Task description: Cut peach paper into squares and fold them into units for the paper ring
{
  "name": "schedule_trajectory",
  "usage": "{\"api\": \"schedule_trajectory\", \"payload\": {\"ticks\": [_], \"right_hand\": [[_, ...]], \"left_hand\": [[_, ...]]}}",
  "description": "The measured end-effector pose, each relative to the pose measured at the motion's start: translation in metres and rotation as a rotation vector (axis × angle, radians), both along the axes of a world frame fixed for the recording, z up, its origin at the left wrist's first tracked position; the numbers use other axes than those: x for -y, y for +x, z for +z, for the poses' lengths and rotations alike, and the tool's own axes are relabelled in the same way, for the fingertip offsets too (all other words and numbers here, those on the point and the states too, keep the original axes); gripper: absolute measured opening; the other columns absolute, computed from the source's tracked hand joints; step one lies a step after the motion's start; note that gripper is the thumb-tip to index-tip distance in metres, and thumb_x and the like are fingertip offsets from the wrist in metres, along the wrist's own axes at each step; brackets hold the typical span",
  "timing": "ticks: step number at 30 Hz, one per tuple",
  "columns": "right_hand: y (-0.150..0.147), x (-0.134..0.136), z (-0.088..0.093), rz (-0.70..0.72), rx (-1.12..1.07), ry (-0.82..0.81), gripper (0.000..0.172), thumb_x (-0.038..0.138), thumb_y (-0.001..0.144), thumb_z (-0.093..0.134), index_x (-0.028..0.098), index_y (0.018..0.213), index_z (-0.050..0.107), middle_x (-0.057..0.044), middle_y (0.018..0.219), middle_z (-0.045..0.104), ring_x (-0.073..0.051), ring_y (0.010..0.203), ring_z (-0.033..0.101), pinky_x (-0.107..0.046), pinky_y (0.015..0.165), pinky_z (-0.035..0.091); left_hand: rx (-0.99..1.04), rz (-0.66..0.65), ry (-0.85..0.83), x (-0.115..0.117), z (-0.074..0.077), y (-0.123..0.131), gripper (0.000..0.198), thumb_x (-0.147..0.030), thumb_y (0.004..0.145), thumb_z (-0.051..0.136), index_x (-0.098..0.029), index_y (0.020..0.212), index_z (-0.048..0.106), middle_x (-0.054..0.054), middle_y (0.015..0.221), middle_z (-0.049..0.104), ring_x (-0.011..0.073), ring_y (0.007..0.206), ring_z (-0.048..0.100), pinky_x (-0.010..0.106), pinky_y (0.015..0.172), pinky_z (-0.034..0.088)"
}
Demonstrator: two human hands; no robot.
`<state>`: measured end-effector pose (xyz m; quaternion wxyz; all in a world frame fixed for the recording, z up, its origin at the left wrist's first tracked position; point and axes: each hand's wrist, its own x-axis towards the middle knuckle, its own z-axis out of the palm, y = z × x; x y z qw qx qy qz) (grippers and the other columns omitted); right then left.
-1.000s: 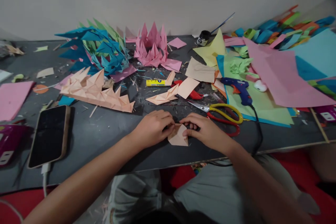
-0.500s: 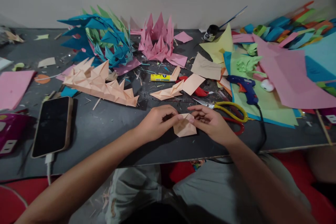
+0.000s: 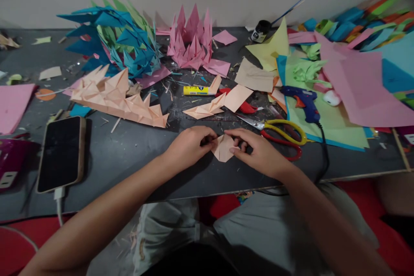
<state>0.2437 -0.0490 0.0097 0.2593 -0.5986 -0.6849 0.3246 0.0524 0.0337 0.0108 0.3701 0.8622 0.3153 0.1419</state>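
Near the table's front edge, a small peach folded paper (image 3: pixel 223 150) with crease lines is held between both hands. My left hand (image 3: pixel 191 146) pinches its left corner between thumb and fingers. On the right side, my right hand (image 3: pixel 258 151) grips the paper's edge with thumb below and curled fingers. Just beyond the hands lie a folded peach paper piece (image 3: pixel 205 109) with pointed tips and a flat peach paper square (image 3: pixel 238 97). To the left stands a long strip of joined peach paper points (image 3: pixel 119 99).
Scissors (image 3: pixel 284 133) with yellow and red handles lie beside my right hand. Further right rests a blue glue gun (image 3: pixel 302 99) on green paper. A yellow glue stick (image 3: pixel 196 90), a pink paper crown (image 3: pixel 193 43) and blue folded paper (image 3: pixel 132 51) stand behind. A phone (image 3: pixel 61 153) charges at left.
The small peach paper has turned, so a pointed edge now faces me. My right fingers have curled in more around its side. The view has shifted slightly.
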Motion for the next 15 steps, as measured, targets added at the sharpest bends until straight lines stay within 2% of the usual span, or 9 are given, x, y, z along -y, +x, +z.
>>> {"api": "schedule_trajectory", "payload": {"ticks": [4,9,12,15], "right_hand": [[0.0,-0.001,-0.003,0.017,0.042,0.041,0.033,0.027,0.083,0.052,0.022,0.116,0.054,-0.007,0.106,0.058,-0.014,0.074,0.058,-0.028,0.067,0.049],[-0.005,-0.004,-0.009,0.035,0.147,0.129,0.032,0.026,0.084,0.052,0.025,0.116,0.054,-0.005,0.107,0.06,-0.019,0.095,0.057,-0.031,0.081,0.047],[-0.01,-0.004,-0.01,0.028,0.234,0.19,0.029,0.028,0.087,0.049,0.026,0.114,0.057,-0.004,0.103,0.062,-0.017,0.093,0.058,-0.027,0.078,0.046],[-0.013,-0.001,-0.013,0.032,0.416,0.292,0.026,0.026,0.089,0.045,0.027,0.108,0.062,-0.004,0.099,0.063,-0.015,0.086,0.059,-0.025,0.069,0.044]], "left_hand": [[0.011,-0.002,-0.022,-0.001,0.0,0.0,0.007,-0.012,0.075,0.058,-0.016,0.079,0.062,-0.002,0.072,0.062,0.0096,0.065,0.056,0.019,0.059,0.04],[0.016,-0.031,-0.014,-0.002,-0.001,0.0,0.008,-0.011,0.075,0.057,-0.016,0.079,0.061,-0.002,0.072,0.062,0.0099,0.064,0.056,0.02,0.059,0.041],[0.016,-0.082,0.047,-0.005,0.0,-0.002,0.008,-0.01,0.076,0.056,-0.016,0.079,0.062,0.0,0.074,0.063,0.0106,0.067,0.057,0.02,0.062,0.042],[0.014,-0.169,0.114,-0.009,0.002,-0.005,0.012,-0.009,0.079,0.053,-0.014,0.083,0.063,0.003,0.08,0.064,0.0118,0.073,0.059,0.021,0.068,0.044]]}}
